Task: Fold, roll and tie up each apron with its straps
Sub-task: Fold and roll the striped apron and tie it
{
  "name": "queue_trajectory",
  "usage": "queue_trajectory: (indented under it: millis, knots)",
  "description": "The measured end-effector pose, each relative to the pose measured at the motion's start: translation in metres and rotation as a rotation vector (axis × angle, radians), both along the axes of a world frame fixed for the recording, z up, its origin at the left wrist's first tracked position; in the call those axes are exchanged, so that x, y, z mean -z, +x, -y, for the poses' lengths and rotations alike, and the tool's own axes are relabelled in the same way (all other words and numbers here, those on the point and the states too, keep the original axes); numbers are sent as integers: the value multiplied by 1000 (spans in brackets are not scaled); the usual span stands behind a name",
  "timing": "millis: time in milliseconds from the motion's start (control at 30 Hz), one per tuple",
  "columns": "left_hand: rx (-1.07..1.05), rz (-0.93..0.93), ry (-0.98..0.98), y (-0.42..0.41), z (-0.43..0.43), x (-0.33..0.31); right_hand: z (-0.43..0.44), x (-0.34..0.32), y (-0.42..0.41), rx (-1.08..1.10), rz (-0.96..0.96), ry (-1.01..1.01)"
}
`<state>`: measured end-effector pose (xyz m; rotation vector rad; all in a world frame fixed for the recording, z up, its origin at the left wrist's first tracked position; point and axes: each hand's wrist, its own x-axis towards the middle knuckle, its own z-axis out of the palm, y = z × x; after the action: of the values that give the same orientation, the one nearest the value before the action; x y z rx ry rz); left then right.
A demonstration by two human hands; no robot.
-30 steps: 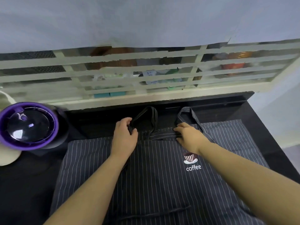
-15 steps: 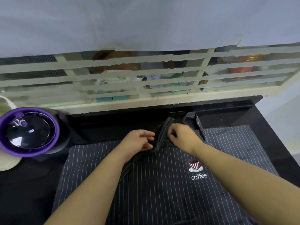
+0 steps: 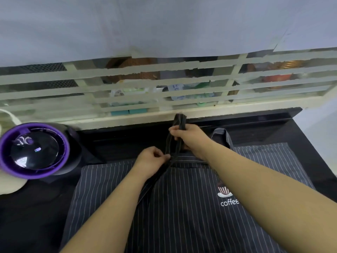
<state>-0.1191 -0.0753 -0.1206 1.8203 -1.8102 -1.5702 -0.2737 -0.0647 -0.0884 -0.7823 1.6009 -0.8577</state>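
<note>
the right fingers (image 3: 174,132) are curled round a doubled dark strap (image 3: 180,121) and clamp it, so that its folded end sticks up just past the knuckles, in front of the cream sill. the right hand (image 3: 190,138) is raised above the counter, and its forearm runs back to the lower right across the cloth. lower and to the left, the left fingers (image 3: 161,156) pinch the same strap close to the apron's far edge. the left hand (image 3: 150,160) sits just over that edge, wrist toward the camera. between the two hands the strap runs as two narrow bands.

the apron (image 3: 182,216), dark with thin white stripes, lies spread flat on the black counter (image 3: 36,216). its coffee logo (image 3: 226,195) shows beside the right forearm. another strap loop (image 3: 223,136) lies at the far edge, right of the right hand.

on the counter's left stands a round purple-rimmed appliance (image 3: 34,150), near the apron's far left corner. behind everything runs a cream window grille (image 3: 164,88), with blurred items behind it.
</note>
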Motion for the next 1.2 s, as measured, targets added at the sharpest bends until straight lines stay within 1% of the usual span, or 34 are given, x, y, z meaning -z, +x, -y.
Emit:
queue_trajectory:
  millis: [67,133,167,233,300,367,433,467,533,600,633,667,733,767,800,867,900,933,967,1033,1067,1100,1133,1200]
  knots:
    - [-142,-70,8,14,5,-2,5,-3,-5,-28,-207,-83]
    - [-251,-74,-49,26,10,2,7,-5,-8,-120,-331,-98]
    - [-261,-58,-83,28,10,4,8,-6,-8,-177,-368,-92]
    - [-158,-47,-131,24,5,8,7,-6,-6,-274,-433,-95]
    - [37,4,-151,15,-2,11,5,-9,-3,-302,-426,-130]
    - [208,162,-241,7,-7,15,4,-15,-1,-239,-343,-175]
    - [252,251,-331,4,-10,17,3,-21,-2,-153,-262,-219]
    - [226,244,-361,4,-12,14,3,-23,-3,-125,-234,-236]
    - [105,162,-379,8,-12,12,2,-27,-4,-104,-216,-248]
    - [-52,70,-345,16,-8,11,2,-27,-3,-130,-281,-251]
    - [-102,53,-322,20,-6,10,2,-25,-4,-156,-314,-241]
    - [-137,44,-301,23,-5,10,3,-25,-5,-212,-324,-205]
    - [-189,31,-282,29,-4,12,0,-25,-8,-380,-250,-51]
    - [-200,41,-327,29,-6,12,-1,-24,-13,-412,-235,6]
    - [-198,51,-404,29,-9,11,-5,-21,-20,-376,-283,16]
    - [-136,34,-588,24,-21,5,-18,-14,-40,-121,-489,-50]
    - [-49,10,-663,21,-29,3,-29,-7,-50,10,-607,-55]
    - [58,-14,-724,18,-37,2,-40,0,-60,76,-692,-19]
    - [176,-21,-766,16,-43,4,-51,6,-68,65,-741,62]
    - [374,15,-794,10,-52,9,-69,20,-78,-86,-794,267]
    - [437,47,-780,7,-54,12,-74,26,-81,-153,-824,337]
    - [477,76,-760,6,-56,15,-76,30,-84,-187,-858,372]
    - [511,104,-741,3,-56,17,-77,32,-86,-179,-890,364]
    - [578,175,-711,0,-56,23,-72,32,-93,-88,-911,282]
